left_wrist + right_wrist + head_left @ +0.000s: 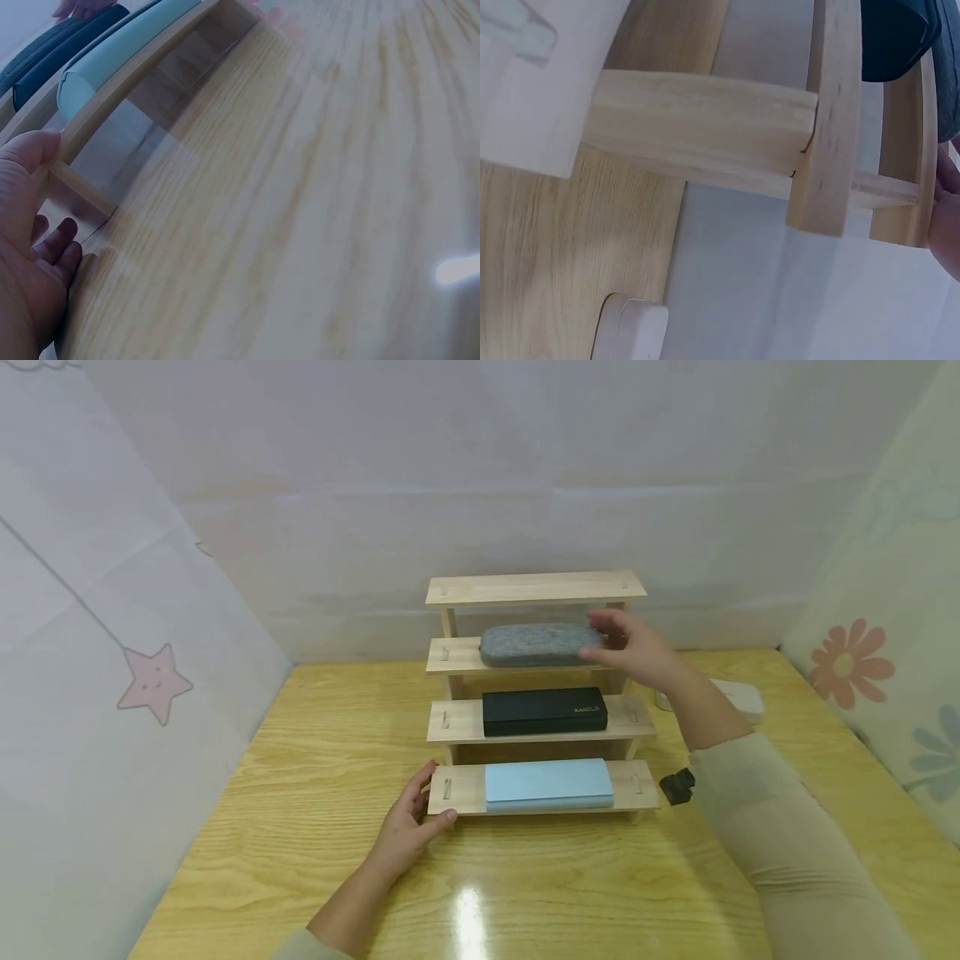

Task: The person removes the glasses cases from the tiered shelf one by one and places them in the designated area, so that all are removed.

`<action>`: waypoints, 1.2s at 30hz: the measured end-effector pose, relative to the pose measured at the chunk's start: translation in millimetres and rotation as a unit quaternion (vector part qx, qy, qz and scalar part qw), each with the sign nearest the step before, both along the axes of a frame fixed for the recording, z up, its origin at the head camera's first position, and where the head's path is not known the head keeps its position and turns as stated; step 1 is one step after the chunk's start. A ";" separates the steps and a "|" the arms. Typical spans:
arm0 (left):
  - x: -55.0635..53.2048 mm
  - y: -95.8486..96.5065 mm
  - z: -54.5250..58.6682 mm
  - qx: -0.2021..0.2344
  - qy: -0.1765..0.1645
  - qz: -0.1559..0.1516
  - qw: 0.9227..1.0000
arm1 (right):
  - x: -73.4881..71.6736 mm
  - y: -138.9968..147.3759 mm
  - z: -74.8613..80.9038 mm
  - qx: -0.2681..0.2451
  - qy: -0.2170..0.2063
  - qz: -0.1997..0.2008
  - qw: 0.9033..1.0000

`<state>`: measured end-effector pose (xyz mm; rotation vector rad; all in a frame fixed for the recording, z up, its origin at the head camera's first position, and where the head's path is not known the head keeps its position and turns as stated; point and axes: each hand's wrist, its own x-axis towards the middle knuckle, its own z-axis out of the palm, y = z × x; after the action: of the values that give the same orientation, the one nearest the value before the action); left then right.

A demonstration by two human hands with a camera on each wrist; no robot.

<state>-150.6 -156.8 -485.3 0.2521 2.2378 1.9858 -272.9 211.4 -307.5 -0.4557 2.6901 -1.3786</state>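
Note:
A wooden tiered display rack [536,587] stands on the table, its bare top tier above several cases. On the tier below lies a grey felt glasses case [536,645]; my right hand [637,652] grips its right end between thumb and fingers. A black hard case [525,713] rests one tier lower, and a light blue case [549,781] on the bottom tier. My left hand [405,831] holds the left end of that bottom tier, thumb at its front corner, as the left wrist view confirms. Only part of my right hand [946,217] shows in the right wrist view.
A white rounded object [741,700] lies on the table behind my right forearm. Right of the bottom tier sits a small black object [677,787]. Pale sheets with printed flowers and a star [155,683] surround the wooden table [315,760].

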 end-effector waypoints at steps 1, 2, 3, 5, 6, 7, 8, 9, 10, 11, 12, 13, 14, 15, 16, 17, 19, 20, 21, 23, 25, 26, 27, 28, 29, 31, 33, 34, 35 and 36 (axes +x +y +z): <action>-0.2 0.3 -0.2 0.001 0.000 -0.001 1.000 | -0.6 -1.0 0.0 0.010 -0.002 0.001 1.000; -0.3 0.5 -0.4 0.001 0.000 -0.001 1.000 | -1.4 -2.3 0.0 0.018 -0.004 0.003 1.000; -0.4 0.7 -0.5 0.003 0.000 -0.002 1.000 | -2.4 -3.5 0.0 0.029 -0.005 0.003 1.000; -0.3 0.9 -0.7 0.002 -0.001 -0.001 1.000 | -4.5 -6.3 0.2 0.049 -0.006 0.004 0.999; -0.2 1.0 -0.6 0.001 -0.001 0.000 1.000 | -5.7 -7.8 0.3 0.056 -0.006 0.003 0.998; -0.2 1.0 -0.3 -0.002 -0.001 0.001 1.000 | -6.8 -9.4 0.7 0.063 -0.006 0.003 0.998; -0.1 0.9 0.0 -0.005 -0.002 0.002 1.000 | -8.0 -10.8 0.9 0.068 -0.006 0.002 0.998; 0.1 0.9 0.2 -0.007 -0.002 0.003 1.000 | -9.0 -11.9 0.8 0.073 -0.006 0.001 0.997; 0.3 0.9 0.5 -0.010 -0.002 0.004 1.000 | -9.8 -13.0 0.9 0.075 -0.008 0.002 0.997; 0.6 0.9 0.8 -0.013 -0.003 0.004 1.000 | -10.6 -14.2 0.7 0.075 -0.009 0.003 0.997; 0.9 0.9 1.0 -0.014 -0.003 0.005 1.000 | -11.5 -15.3 0.3 0.078 -0.009 0.004 0.997; 1.2 0.9 1.1 -0.015 -0.004 0.005 1.000 | -12.0 -16.1 0.1 0.079 -0.008 0.006 0.997; 1.4 0.7 1.1 -0.015 -0.004 0.005 1.000 | -12.5 -17.0 -0.1 0.079 -0.007 0.009 0.997; 1.6 0.7 1.1 -0.014 -0.004 0.006 1.000 | -13.2 -17.8 -0.3 0.079 -0.006 0.012 0.997; 1.6 0.6 1.0 -0.015 -0.004 0.006 1.000 | -13.7 -18.4 -0.3 0.079 -0.004 0.014 0.997; 1.7 0.6 1.0 -0.014 -0.004 0.007 1.000 | -14.3 -18.9 -0.3 0.081 -0.002 0.016 0.997; 1.5 0.5 0.9 -0.013 -0.003 0.007 1.000 | -14.7 -19.4 0.3 0.082 0.001 0.017 0.997; 1.4 0.5 0.9 -0.013 -0.002 0.007 1.000 | -15.1 -19.6 0.7 0.082 0.001 0.017 0.996; 1.3 0.5 0.9 -0.013 -0.002 0.007 1.000 | -15.2 -19.7 1.2 0.083 0.002 0.018 0.996; 1.2 0.4 0.9 -0.012 -0.002 0.007 1.000 | -15.4 -19.8 2.2 0.085 0.002 0.019 0.996; 1.1 0.2 0.6 -0.011 -0.003 0.007 1.000 | -15.6 -19.9 3.0 0.089 0.003 0.020 0.996; 1.1 0.2 0.7 -0.010 -0.003 0.007 1.000 | -15.9 -20.1 3.2 0.091 0.002 0.022 0.996; 1.1 0.1 0.8 -0.009 -0.003 0.007 1.000 | -16.1 -20.2 3.3 0.091 0.002 0.023 0.996; 1.0 0.1 0.8 -0.009 -0.003 0.006 1.000 | -16.6 -20.3 3.3 0.092 0.002 0.023 0.996; 1.1 0.0 0.8 -0.008 -0.004 0.006 1.000 | -16.9 -20.6 3.2 0.091 0.001 0.023 0.996; 1.1 0.0 1.0 -0.008 -0.004 0.005 1.000 | -17.0 -21.3 3.1 0.087 -0.001 0.021 0.996; 1.3 0.0 0.9 -0.008 -0.004 0.005 1.000 | -16.6 -22.2 2.8 0.081 -0.003 0.016 0.997; 1.3 -0.1 0.8 -0.009 -0.004 0.005 1.000 | -16.2 -22.6 2.6 0.078 -0.004 0.014 0.997; 1.4 -0.1 0.8 -0.009 -0.004 0.006 1.000 | -15.7 -22.8 2.4 0.074 -0.006 0.011 0.997; 1.4 -0.2 0.7 -0.009 -0.004 0.006 1.000 | -15.1 -22.8 2.2 0.071 -0.007 0.008 0.997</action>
<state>-149.2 -156.9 -484.5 0.2289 2.2571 1.9673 -288.0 188.5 -305.4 -0.4515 2.7434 -1.1723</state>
